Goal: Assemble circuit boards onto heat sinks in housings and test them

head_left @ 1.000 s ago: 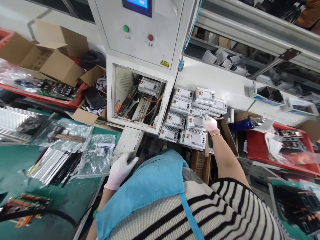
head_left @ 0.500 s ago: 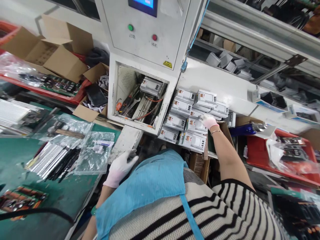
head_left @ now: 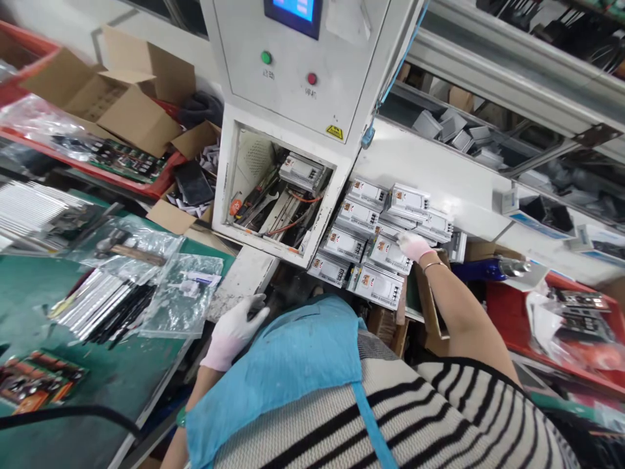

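Note:
My right hand (head_left: 414, 247), in a white glove, is at the stacked grey metal-cased electrical units. Its fingers are closed at the far right corner of one unit (head_left: 389, 253), which lies on its stack; the fingertips are partly hidden. More such units, with orange-and-white labels and black terminals, sit around it in several stacks, among them a front unit (head_left: 377, 285). My left hand (head_left: 237, 330), also gloved, rests low beside the blue apron (head_left: 293, 352) with fingers apart and nothing in it. Another unit (head_left: 301, 172) lies inside the opening of the white machine (head_left: 222, 176).
Left, a green bench (head_left: 122, 378) carries a hammer (head_left: 134, 253), plastic bags, metal strips and a circuit board (head_left: 41, 381). Behind it stand open cardboard boxes (head_left: 134, 120) and a red crate (head_left: 161, 185). A blue tool (head_left: 481, 269) and another red crate (head_left: 502, 312) are at right.
My right hand has drawn slightly nearer over the units, its fingers more bunched at one unit's corner. The view has shifted a little. My left hand has hardly moved.

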`<state>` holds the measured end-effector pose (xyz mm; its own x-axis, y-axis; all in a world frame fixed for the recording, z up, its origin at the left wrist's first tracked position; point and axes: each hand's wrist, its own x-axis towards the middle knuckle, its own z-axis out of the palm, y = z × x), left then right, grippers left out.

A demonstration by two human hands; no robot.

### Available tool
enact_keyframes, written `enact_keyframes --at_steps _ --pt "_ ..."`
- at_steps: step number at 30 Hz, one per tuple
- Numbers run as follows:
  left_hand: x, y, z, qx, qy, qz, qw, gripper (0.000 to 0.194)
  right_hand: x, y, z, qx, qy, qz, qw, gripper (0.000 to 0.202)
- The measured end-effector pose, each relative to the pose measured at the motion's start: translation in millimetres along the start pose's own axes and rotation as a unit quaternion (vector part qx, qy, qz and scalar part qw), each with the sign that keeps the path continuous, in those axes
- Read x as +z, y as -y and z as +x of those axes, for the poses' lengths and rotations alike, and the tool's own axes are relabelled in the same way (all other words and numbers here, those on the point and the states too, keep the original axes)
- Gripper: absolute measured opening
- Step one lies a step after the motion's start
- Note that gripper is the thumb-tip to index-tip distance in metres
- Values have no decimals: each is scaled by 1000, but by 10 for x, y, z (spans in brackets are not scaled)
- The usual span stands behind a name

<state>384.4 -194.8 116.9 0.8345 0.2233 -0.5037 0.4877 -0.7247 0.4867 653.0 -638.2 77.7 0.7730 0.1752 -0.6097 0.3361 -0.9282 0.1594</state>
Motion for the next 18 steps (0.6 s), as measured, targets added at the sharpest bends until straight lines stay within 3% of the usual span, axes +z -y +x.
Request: enact_keyframes --at_steps 5,11,15,18 --pt "26 -58 -2 1 -2 1 1000 53 -139 -125 151 32 -31 6 999 37" --pt "26 -73 -37 0 -23 -1 1000 50 -201 -65 316 60 -98 36 993 39" --pt "15 -63 -47 -3 -15 -8 1000 49 -54 71 31 87 -162 61 981 48" --pt "10 -60 -16 -7 6 -13 1000 53 262 319 -406 53 -242 137 959 52"
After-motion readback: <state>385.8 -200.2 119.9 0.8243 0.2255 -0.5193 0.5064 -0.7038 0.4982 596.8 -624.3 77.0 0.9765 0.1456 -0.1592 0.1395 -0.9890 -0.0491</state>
